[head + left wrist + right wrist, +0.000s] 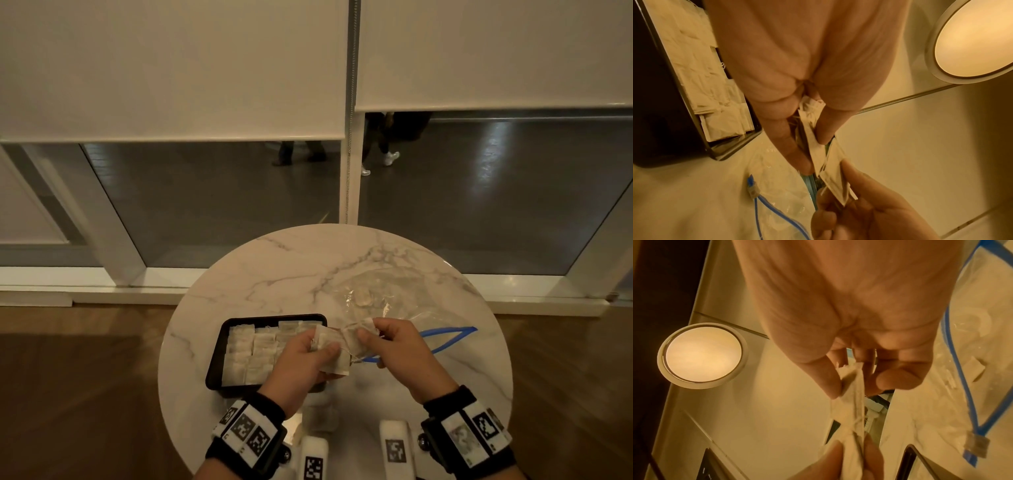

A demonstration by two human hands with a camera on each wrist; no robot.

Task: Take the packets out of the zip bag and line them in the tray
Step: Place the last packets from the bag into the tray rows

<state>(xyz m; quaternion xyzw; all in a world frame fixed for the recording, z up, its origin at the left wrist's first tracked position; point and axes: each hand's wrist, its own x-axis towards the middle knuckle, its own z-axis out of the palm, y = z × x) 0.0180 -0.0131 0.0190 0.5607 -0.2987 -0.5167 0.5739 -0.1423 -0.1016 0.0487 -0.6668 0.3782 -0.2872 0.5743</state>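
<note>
A black tray [215, 356] on the round marble table holds several white packets [250, 349] in rows. The clear zip bag [394, 301] with a blue zip strip [445, 334] lies open at the right. Above the tray's right edge both hands share a small bunch of white packets [334, 346]. My left hand [305, 356] grips them between thumb and fingers [797, 155]. My right hand [387, 342] pinches the other end [851, 386]. In the left wrist view the packets [830, 164] fan apart between the two hands, the tray [670, 113] at the left.
The table edge [178, 342] curves close around the tray. White marker blocks [397, 448] stand at the near rim between my wrists. Beyond the table are a glass wall with lowered blinds and people's legs [380, 147] outside. A round ceiling lamp [701, 355] shows in both wrist views.
</note>
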